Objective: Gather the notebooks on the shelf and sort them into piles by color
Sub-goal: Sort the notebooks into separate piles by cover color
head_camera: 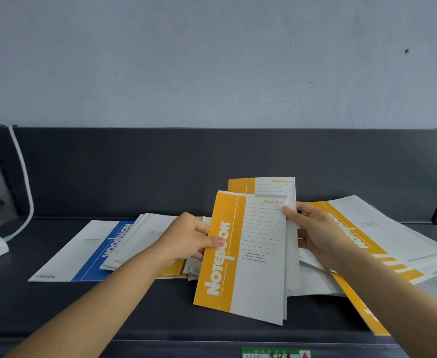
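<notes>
Your left hand [194,237] and right hand [313,228] both grip 2 yellow notebooks [251,254] above the dark shelf [160,306]; blue notebook [83,254] lies flat left.

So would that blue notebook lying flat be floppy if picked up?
Probably: the blue notebook looks thin, with a soft paper cover, so it would likely bend when lifted by one edge. It also seems light and may slide easily on the smooth shelf.

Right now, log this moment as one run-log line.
left hand: holds yellow notebooks | right hand: same stack | blue notebook: flat on shelf
</notes>
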